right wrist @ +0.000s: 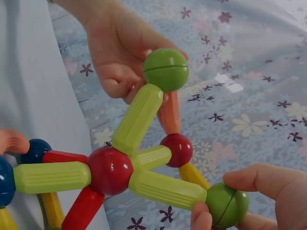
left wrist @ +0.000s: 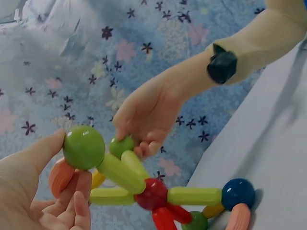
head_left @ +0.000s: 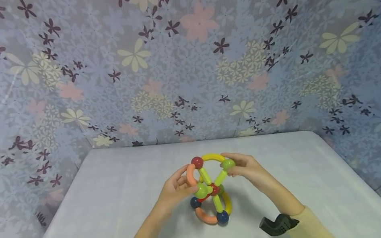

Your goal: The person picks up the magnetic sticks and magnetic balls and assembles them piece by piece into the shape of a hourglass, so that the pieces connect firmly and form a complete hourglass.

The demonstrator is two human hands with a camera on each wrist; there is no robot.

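Observation:
A ball-and-stick building toy stands between the two hands, its red centre ball [head_left: 214,189] joined to several light green rods [right wrist: 139,117]. My left hand [head_left: 176,189] grips it at the left, thumb by a green ball [left wrist: 84,147] and fingers around an orange curved rod [left wrist: 61,178]. With thumb and fingers, my right hand [head_left: 247,166] pinches another green ball [right wrist: 228,204] at the upper right. A yellow curved rod [head_left: 212,157] arches from there to a red ball [head_left: 197,162]. Lower down are dark blue balls [head_left: 222,217], red rods and a second orange curved rod [head_left: 206,217].
The toy is over a table with a white cover [head_left: 128,168]. Behind and at both sides hangs a flowered cloth [head_left: 184,75]. Each wrist wears a black device, such as the one on the right sleeve [head_left: 279,224].

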